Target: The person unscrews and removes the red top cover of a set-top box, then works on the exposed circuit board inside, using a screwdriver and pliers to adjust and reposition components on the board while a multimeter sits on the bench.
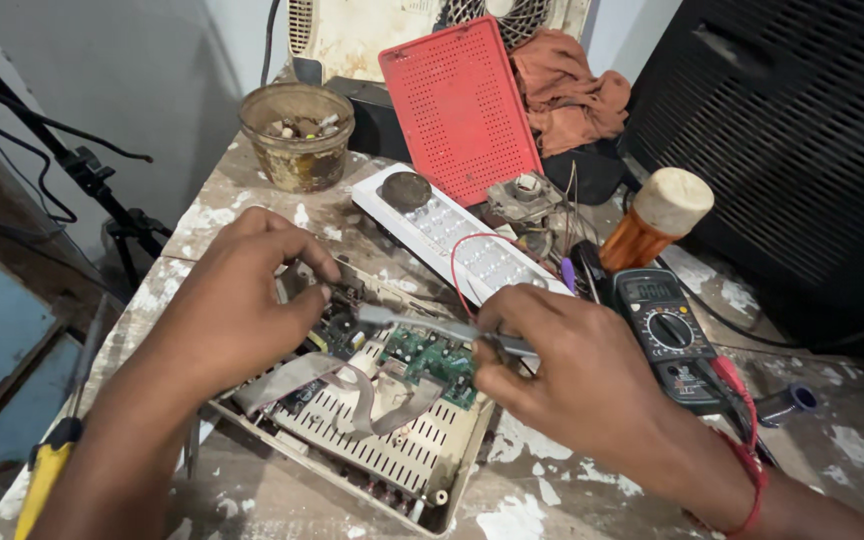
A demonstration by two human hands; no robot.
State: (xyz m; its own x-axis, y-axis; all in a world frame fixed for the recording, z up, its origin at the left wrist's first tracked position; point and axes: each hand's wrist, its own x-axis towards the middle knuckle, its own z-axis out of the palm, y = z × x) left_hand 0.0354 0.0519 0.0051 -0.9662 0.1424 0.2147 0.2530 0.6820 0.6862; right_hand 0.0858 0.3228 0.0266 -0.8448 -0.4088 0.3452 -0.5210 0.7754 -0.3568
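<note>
An opened cream-coloured device casing [407, 470] lies on the workbench with a green circuit board [432, 357] and a grey ribbon cable [352, 385] inside. My left hand [237, 300] rests on the casing's far left corner, fingertips pressing at its edge. My right hand [572, 365] grips metal tweezers [422, 322], their tip reaching left over the board toward my left fingers.
A digital multimeter [664, 335] with red lead lies right of my right hand. Behind stand a white LED strip lamp [452, 240], a red perforated panel [460, 105], a dirty tub of parts [297, 135], a copper wire spool [652, 225]. A yellow-handled screwdriver [44, 470] lies left.
</note>
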